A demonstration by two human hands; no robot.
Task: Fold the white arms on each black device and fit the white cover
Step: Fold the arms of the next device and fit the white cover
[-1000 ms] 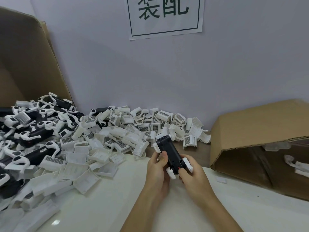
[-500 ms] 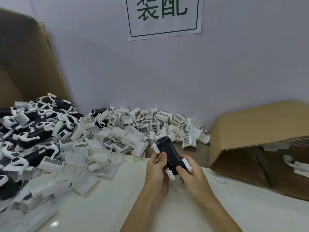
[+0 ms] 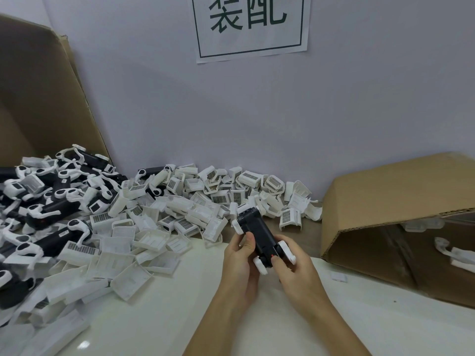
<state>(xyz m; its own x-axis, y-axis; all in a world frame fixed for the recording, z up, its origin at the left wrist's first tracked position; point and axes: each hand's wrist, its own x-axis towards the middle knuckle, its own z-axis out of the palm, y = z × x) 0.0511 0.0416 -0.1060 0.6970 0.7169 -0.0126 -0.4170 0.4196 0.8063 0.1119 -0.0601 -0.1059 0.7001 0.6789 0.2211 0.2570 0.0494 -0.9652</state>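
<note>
Person, lower centre of frame: two bare forearms, no sleeves in view. Left hand (image 3: 240, 263) and right hand (image 3: 295, 273) ungloved; no rings, watch or wristbands visible.

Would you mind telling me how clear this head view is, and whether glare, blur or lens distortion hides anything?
Head view: soft, even light; one small glare spot on the table. Wide-angle bending curves the wall sign and the boxes at the edges. The device in both hands is sharp; the right box interior is dim, so its contents are unclear.
</note>
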